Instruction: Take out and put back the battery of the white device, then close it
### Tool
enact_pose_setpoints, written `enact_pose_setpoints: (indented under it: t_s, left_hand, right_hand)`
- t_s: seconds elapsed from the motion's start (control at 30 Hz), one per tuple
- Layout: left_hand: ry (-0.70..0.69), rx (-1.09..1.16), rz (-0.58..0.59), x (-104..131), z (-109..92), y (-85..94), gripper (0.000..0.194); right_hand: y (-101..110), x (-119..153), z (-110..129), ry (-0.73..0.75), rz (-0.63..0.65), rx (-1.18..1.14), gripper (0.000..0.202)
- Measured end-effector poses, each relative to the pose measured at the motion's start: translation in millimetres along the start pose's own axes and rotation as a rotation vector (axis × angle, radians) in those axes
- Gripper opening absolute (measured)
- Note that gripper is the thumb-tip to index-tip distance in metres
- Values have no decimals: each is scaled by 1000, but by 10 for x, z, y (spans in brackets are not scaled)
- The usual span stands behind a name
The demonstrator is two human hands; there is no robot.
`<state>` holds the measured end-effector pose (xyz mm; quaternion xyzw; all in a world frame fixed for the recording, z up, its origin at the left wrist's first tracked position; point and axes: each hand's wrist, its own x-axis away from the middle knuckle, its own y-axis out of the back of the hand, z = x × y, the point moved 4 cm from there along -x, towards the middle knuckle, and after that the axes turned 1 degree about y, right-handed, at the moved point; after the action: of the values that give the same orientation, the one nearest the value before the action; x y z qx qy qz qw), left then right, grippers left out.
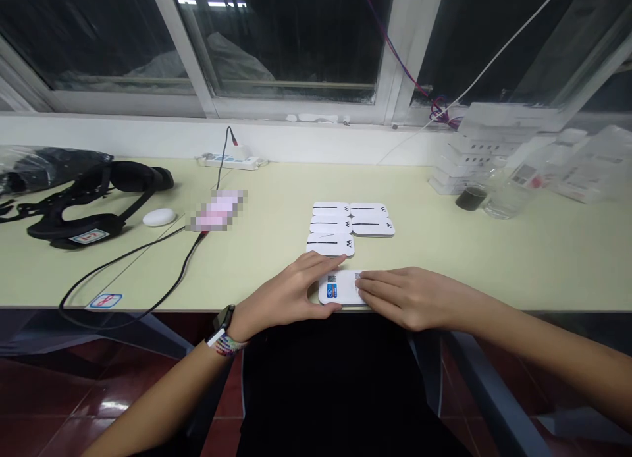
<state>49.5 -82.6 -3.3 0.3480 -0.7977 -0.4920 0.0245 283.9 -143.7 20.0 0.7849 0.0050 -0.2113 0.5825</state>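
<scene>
At the table's front edge lies a white card or flat box point(345, 288) with a blue and red label and small printed codes. My left hand point(296, 287) curves round its left end, thumb along the near side and fingers at the far side. The fingers of my right hand point(395, 292) lie together on its right part, hiding that end. Just beyond are several white rounded cards with black lines and a W mark, set in two columns; the nearest one point(330, 244) is close to my left fingertips.
A black headset point(93, 213), a white oval case point(158, 217), a blurred pink phone-like item point(217, 211) and a black cable are on the left. A power strip point(232, 161) lies by the wall. White stacked boxes point(474, 154) and a clear bottle point(513, 190) stand right.
</scene>
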Motion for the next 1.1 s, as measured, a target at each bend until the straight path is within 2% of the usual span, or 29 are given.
enact_pose_setpoints:
  t_s: [0.4,0.57,0.63,0.77,0.93,1.0,1.1]
  left_hand:
    - [26,25,29,-6,10,-1,91]
    - [29,11,21,-10,7,-9,94]
    - [28,9,14,-6,5,-8,96]
    - [33,3,23,10,10,-12,96]
    - [61,19,57,17,23,-16,96]
    - [81,26,63,10,25,-10,95]
    - [88,28,69,-7,18,-2,94]
  right_hand:
    - [-85,-39,12,-2,54,15,25]
    - [-79,-42,-4,-63,39,-64,24]
    - [-77,-46,-18,-135,40,-111,25]
    - [-102,-34,-92,-385,33,-237,42]
    - [-128,-39,-210,-652,69,-506,43]
    - [-106,-71,-249,-728,109,-572,41]
    - [-43,-141,-283,-762,162,-605,40]
